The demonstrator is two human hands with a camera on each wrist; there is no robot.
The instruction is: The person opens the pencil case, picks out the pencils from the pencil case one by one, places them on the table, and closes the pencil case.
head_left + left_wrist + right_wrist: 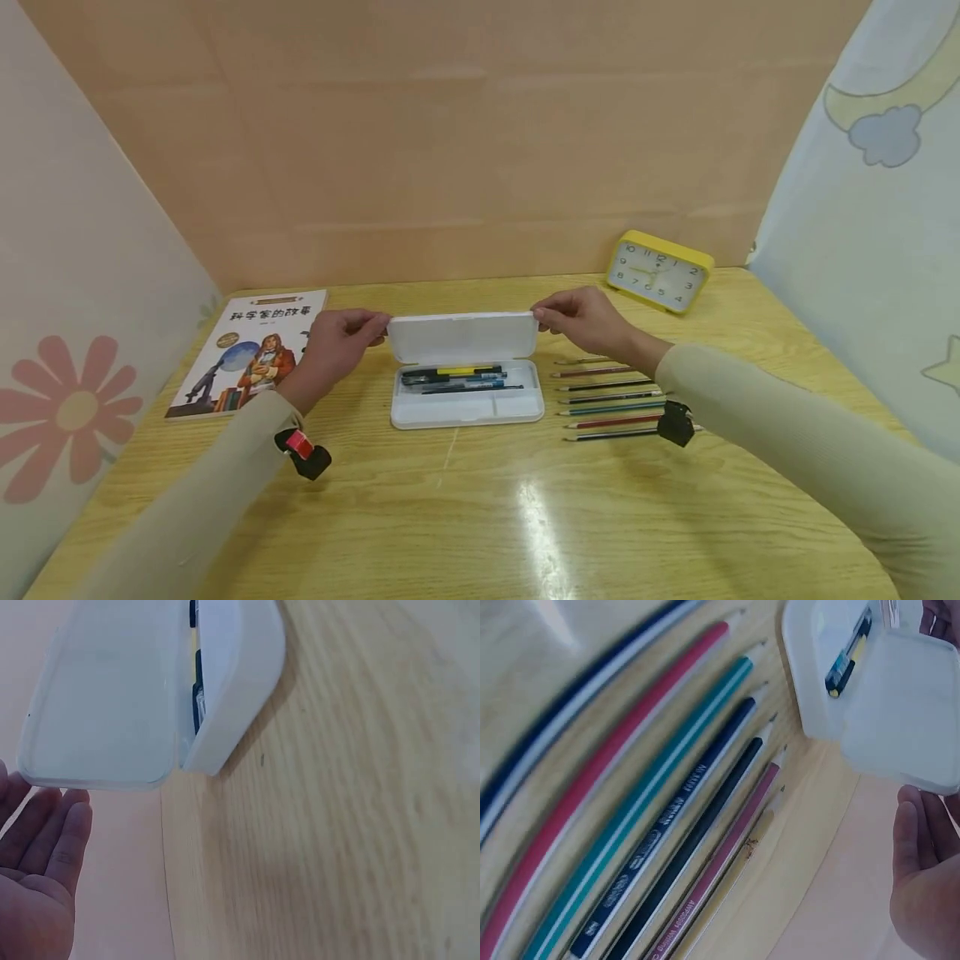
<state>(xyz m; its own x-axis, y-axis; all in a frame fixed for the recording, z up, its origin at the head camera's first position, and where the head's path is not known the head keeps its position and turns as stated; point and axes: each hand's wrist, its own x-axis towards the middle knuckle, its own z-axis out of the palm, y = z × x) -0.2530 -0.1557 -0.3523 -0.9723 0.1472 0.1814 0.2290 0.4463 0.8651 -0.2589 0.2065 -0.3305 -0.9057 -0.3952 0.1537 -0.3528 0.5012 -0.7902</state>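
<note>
A white plastic pencil case [442,412] lies on the table with its lid [465,337] raised, hinged along the far side. Several pens [453,375] lie in its upper compartment, one with a yellow band. At the lid's left top corner, my left hand [333,346] pinches the edge between thumb and index finger. My right hand [588,319] pinches the opposite corner in the same way. In the left wrist view, the other fingers [66,847] stand below the lid's edge. Both palms stay off the case.
Right of the case, several pencils [611,412] lie side by side, partly under my right forearm. A yellow alarm clock [660,273] stands at the back right. An illustrated book [251,337] lies at the left, partly behind my left hand. A tan wall [465,167] rises behind.
</note>
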